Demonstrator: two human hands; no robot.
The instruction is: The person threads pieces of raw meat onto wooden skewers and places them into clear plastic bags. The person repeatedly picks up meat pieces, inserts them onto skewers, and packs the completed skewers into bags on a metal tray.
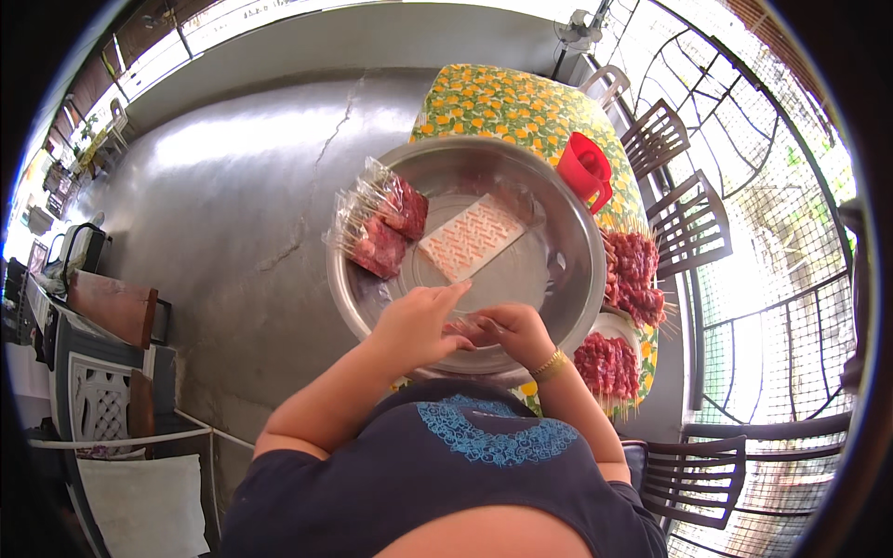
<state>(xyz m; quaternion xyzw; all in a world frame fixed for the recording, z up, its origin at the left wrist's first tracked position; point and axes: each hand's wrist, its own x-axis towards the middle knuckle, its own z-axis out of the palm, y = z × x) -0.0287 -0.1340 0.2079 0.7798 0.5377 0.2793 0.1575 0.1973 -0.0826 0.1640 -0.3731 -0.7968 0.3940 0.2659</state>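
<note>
Over the near rim of a large metal basin (581, 307), my right hand (519, 333) curls around a small pinkish-red piece of raw meat (476, 331), mostly covered by the fingers. My left hand (419, 321) is beside it, forefinger stretched out and thumb apart, the thumb close to the meat. In the basin lies a white board with an orange zigzag pattern (473, 239), a crumpled clear plastic bag at its far end. Two bundles of skewered raw meat (402, 206) in clear plastic bags rest at the basin's left rim, stick ends pointing outward.
A red plastic pitcher (584, 167) stands right of the basin on a yellow floral tablecloth (507, 100). Piles of skewered meat (634, 277) and another batch of skewers (606, 365) lie along the right side. Dark slatted chairs (688, 223) line the table by a mesh-covered grille.
</note>
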